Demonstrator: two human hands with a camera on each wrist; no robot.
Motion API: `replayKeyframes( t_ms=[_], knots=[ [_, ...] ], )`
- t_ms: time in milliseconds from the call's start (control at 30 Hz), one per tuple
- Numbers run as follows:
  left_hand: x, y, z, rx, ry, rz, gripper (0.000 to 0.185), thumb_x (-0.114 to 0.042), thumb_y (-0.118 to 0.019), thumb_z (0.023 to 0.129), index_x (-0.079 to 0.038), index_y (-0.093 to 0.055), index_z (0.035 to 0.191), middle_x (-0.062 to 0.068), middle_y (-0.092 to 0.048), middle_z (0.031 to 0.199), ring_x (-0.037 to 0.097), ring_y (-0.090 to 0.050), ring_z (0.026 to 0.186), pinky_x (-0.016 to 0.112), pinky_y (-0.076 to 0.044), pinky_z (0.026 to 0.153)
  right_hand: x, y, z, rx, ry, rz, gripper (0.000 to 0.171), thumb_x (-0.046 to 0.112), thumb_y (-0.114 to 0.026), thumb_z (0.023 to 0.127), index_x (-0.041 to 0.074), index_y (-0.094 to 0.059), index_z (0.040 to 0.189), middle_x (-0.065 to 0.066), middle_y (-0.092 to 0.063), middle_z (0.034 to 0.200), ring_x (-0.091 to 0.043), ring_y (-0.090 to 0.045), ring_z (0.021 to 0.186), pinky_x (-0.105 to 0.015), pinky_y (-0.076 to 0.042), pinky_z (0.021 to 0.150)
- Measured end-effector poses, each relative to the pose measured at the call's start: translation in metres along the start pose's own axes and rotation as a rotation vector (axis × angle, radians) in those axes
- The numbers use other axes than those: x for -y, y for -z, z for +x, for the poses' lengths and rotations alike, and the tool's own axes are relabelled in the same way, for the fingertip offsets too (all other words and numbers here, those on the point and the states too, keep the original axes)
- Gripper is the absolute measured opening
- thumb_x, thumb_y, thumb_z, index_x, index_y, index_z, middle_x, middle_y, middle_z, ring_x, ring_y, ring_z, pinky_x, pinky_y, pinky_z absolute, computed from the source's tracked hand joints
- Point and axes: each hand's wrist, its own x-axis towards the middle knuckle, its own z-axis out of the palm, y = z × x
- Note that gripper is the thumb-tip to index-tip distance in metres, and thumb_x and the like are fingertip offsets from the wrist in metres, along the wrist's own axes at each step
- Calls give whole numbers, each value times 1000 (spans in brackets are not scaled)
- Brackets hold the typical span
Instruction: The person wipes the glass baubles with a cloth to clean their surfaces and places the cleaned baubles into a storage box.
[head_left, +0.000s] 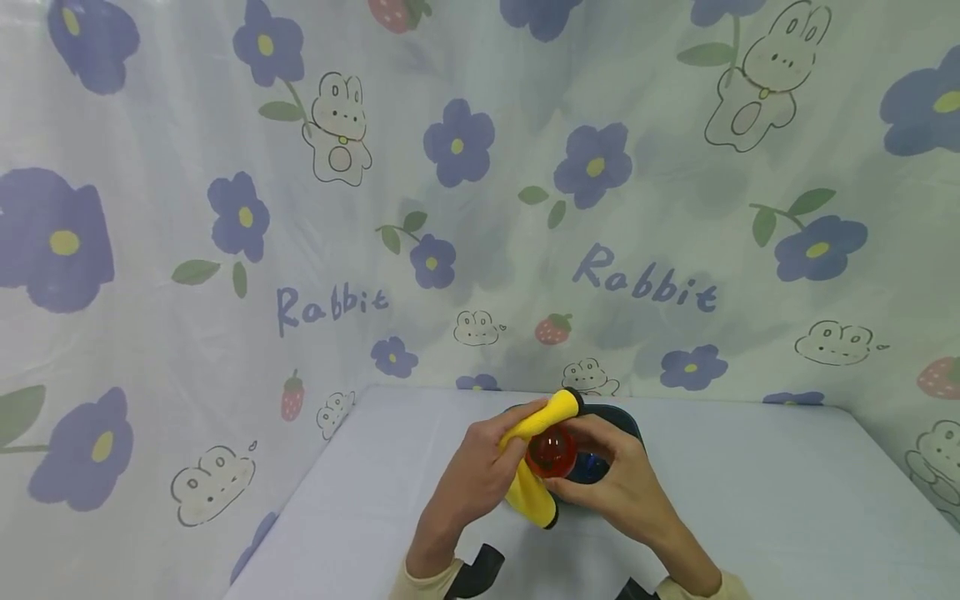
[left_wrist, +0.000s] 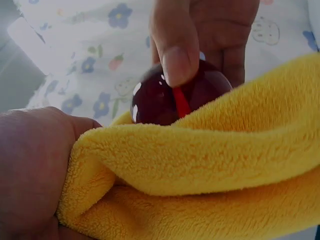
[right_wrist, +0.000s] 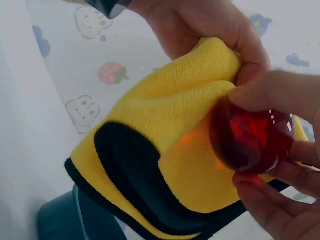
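Note:
A clear red ball point(head_left: 551, 451) sits between thumb and fingers of my right hand point(head_left: 626, 483). In the right wrist view the red ball point(right_wrist: 252, 135) is glossy and see-through, with the thumb on top and fingers beneath. My left hand point(head_left: 476, 471) grips a yellow plush cloth point(head_left: 532, 497) with dark edging, bunched in the fist. In the left wrist view the yellow cloth point(left_wrist: 200, 160) folds up in front of the ball and hides its lower part. The ball is right against the cloth.
Behind and below the hands stands a dark teal container point(head_left: 626, 421) with something blue and shiny point(head_left: 588, 468) inside. The white table point(head_left: 750, 483) reaches back to a patterned curtain point(head_left: 510, 250) with flowers and rabbits.

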Motion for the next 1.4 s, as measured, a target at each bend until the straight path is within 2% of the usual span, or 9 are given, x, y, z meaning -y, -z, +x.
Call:
replayKeyframes(
  t_ms=[167, 333, 467, 600, 1033, 1267, 1400],
  knots=[
    [2, 3, 0, 19, 34, -47, 49, -4, -44, 101, -16, -60, 146, 4, -72, 125, 10, -60, 75, 23, -54, 71, 2, -2, -1, -24, 52, 54, 58, 11, -89, 78, 20, -66, 131, -1, -70, 124, -8, -70, 108, -25, -59, 91],
    [3, 2, 1, 48, 41, -81, 50, -5, -42, 101, -12, -56, 148, 7, -71, 116, 8, -61, 73, 23, -56, 70, 4, -2, 0, -95, 100, 101, 62, 1, -88, 75, 14, -65, 131, -7, -69, 125, -10, -70, 107, -23, -58, 92],
    [2, 1, 2, 70, 48, -90, 52, -6, -43, 100, -12, -54, 150, 7, -69, 106, 8, -61, 70, 24, -56, 69, 5, -2, 1, -144, 89, 130, 64, -4, -87, 74, 10, -63, 131, -9, -67, 127, -9, -69, 108, -21, -57, 93],
    [2, 0, 1, 91, 71, -77, 52, -9, -44, 100, -12, -52, 151, 8, -68, 105, 8, -61, 70, 23, -56, 69, 4, -1, 2, -165, 60, 129, 70, -7, -87, 72, 8, -60, 135, -10, -64, 130, -7, -67, 109, -19, -57, 92],
    [-5, 1, -2, 105, 92, -63, 54, -10, -45, 100, -12, -50, 153, 9, -69, 106, 8, -61, 71, 23, -55, 69, -6, 8, 6, -194, -39, 80, 64, -2, -88, 74, 6, -64, 133, -8, -63, 128, 0, -68, 109, -18, -56, 90],
    [-10, 2, -5, 58, 82, -26, 53, -9, -46, 99, -9, -52, 152, 10, -69, 109, 8, -59, 71, 23, -55, 69, -11, 9, 6, -205, -69, 5, 62, 7, -90, 75, 11, -66, 132, -6, -70, 124, 1, -69, 106, -16, -55, 92],
    [-12, 2, -6, 29, 63, -11, 52, -8, -46, 99, -11, -53, 151, 9, -70, 110, 8, -59, 75, 22, -55, 70, -11, 8, 7, -193, -98, -51, 60, 13, -91, 75, 14, -68, 130, -2, -72, 120, -3, -69, 100, -19, -57, 88]
  ],
)
